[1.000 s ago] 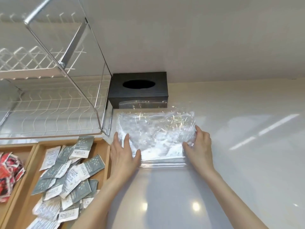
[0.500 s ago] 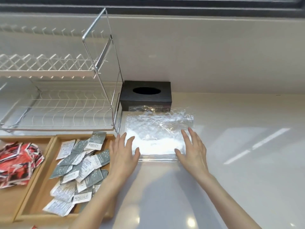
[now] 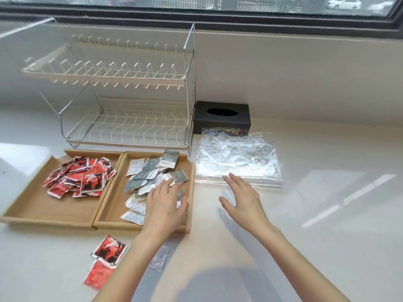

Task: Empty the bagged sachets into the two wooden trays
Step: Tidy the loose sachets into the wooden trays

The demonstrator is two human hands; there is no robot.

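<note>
Two wooden trays stand side by side on the white counter. The left tray (image 3: 32,205) holds a heap of red sachets (image 3: 80,176). The right tray (image 3: 190,192) holds grey and white sachets (image 3: 150,171). Flat, clear plastic bags (image 3: 237,160) lie to the right of the trays. My left hand (image 3: 166,203) hovers open over the right tray's near right corner. My right hand (image 3: 242,197) is open, fingers spread, just in front of the bags and holding nothing. Two red sachets (image 3: 104,262) and one white sachet (image 3: 160,258) lie loose on the counter before the trays.
A two-tier wire dish rack (image 3: 128,94) stands behind the trays. A black tissue box (image 3: 222,116) sits against the wall behind the bags. A window runs along the top. White counter stretches to the right.
Both hands have come off the plastic bags and drawn back toward me. My left hand has moved left over the right tray. The view has tilted down, showing both trays and the loose sachets.
</note>
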